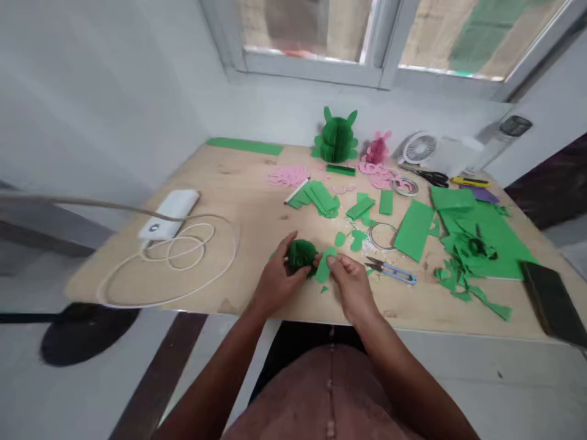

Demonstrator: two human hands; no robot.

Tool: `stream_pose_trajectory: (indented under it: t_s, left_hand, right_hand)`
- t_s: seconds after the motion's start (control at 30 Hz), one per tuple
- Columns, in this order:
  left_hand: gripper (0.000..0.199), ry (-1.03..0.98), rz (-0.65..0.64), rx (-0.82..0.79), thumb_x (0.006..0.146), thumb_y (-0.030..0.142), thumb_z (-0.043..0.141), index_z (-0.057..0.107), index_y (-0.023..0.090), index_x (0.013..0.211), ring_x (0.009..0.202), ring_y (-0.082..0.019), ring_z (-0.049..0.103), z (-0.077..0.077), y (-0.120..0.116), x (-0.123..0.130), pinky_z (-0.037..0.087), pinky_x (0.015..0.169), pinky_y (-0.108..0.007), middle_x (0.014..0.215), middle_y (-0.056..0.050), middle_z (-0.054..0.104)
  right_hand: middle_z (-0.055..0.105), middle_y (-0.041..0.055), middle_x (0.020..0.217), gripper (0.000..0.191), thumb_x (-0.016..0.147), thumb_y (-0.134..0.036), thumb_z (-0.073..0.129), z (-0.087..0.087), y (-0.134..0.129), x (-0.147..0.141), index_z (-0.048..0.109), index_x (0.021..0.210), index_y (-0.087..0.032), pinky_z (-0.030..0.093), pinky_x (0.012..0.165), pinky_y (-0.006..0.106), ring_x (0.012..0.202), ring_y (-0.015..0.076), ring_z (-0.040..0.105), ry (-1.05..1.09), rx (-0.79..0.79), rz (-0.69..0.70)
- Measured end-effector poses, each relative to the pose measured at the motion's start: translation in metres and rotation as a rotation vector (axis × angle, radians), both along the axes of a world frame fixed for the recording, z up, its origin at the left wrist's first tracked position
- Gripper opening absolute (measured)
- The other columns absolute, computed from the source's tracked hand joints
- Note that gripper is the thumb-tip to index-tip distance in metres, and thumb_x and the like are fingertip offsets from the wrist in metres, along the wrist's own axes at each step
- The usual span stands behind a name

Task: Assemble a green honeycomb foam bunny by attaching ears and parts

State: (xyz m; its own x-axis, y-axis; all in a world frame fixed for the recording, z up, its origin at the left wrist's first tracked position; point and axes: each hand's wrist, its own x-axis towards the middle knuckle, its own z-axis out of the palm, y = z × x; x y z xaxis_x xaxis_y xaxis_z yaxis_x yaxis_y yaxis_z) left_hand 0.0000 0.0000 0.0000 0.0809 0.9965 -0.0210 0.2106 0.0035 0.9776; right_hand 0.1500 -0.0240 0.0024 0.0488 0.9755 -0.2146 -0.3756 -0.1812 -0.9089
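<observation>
My left hand (280, 278) is closed around a dark green folded-paper ball (301, 254) near the table's front edge. Between the thumb and fingers of my right hand (352, 282) is a light green oval paper cutout (324, 267), right beside the ball. Small green paper cutouts (358, 240) lie just beyond my hands. Blue-handled thread snips (392, 269) rest to the right of my right hand, blades pointing left. A small green paper scrap (324, 289) lies under the oval.
Against the wall stand a green paper figure (338, 139) and a smaller pink one (377, 150). At right are a green sheet (509, 244), black scissors (433, 177), a yellow cutter (471, 181) and a white fan (419, 148). A white power strip (170, 214) with looped cable sits left.
</observation>
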Motion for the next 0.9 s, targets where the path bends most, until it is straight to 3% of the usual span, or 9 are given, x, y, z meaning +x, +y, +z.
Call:
stream_pose_trajectory:
  t_s: [0.2, 0.33, 0.43, 0.7, 0.9]
  left_hand:
    - [0.055, -0.162, 0.028, -0.033, 0.072, 0.025, 0.063, 0.051, 0.016, 0.125, 0.103, -0.025, 0.063, 0.0, 0.003, -0.013, 0.05, 0.088, -0.041, 0.113, -0.012, 0.065]
    - [0.067, -0.144, -0.063, -0.071, 0.068, 0.024, 0.068, 0.047, 0.018, 0.131, 0.107, -0.026, 0.061, 0.001, -0.001, -0.009, 0.049, 0.09, -0.042, 0.118, -0.012, 0.063]
    - [0.076, -0.121, -0.059, -0.073, 0.065, 0.026, 0.073, 0.043, 0.019, 0.135, 0.107, -0.026, 0.061, 0.001, -0.004, -0.004, 0.049, 0.091, -0.042, 0.117, -0.012, 0.064]
    - [0.051, -0.255, 0.029, -0.096, 0.072, 0.024, 0.065, 0.055, 0.016, 0.121, 0.096, -0.024, 0.065, 0.003, -0.001, -0.013, 0.052, 0.082, -0.04, 0.106, -0.011, 0.068]
    - [0.081, -0.2, -0.077, -0.068, 0.065, 0.014, 0.068, 0.038, 0.024, 0.139, 0.111, -0.026, 0.059, 0.002, -0.011, -0.009, 0.049, 0.091, -0.041, 0.131, -0.013, 0.055]
  right_hand:
    - [0.07, 0.0009, 0.069, 0.024, 0.073, -0.045, 0.069, 0.009, 0.002, 0.004, 0.074, 0.074, -0.021, 0.046, 0.067, 0.028, 0.069, 0.0164, 0.062, -0.067, 0.018, -0.08]
    - [0.067, -0.0007, 0.063, 0.022, 0.072, -0.043, 0.07, 0.01, 0.002, -0.001, 0.072, 0.069, -0.021, 0.044, 0.062, 0.026, 0.064, 0.015, 0.059, -0.046, 0.009, -0.031]
    - [0.066, -0.0007, 0.063, 0.022, 0.071, -0.042, 0.071, 0.009, 0.001, -0.004, 0.07, 0.067, -0.021, 0.045, 0.064, 0.027, 0.065, 0.0151, 0.059, 0.002, 0.008, -0.015]
    - [0.055, -0.0044, 0.055, 0.025, 0.074, -0.041, 0.069, 0.007, 0.009, 0.005, 0.064, 0.062, -0.02, 0.043, 0.065, 0.026, 0.058, 0.0122, 0.054, -0.083, 0.045, -0.087]
    - [0.06, -0.0019, 0.058, 0.026, 0.074, -0.042, 0.068, 0.006, 0.008, -0.006, 0.066, 0.063, -0.019, 0.043, 0.061, 0.026, 0.058, 0.0133, 0.055, -0.076, 0.042, -0.022]
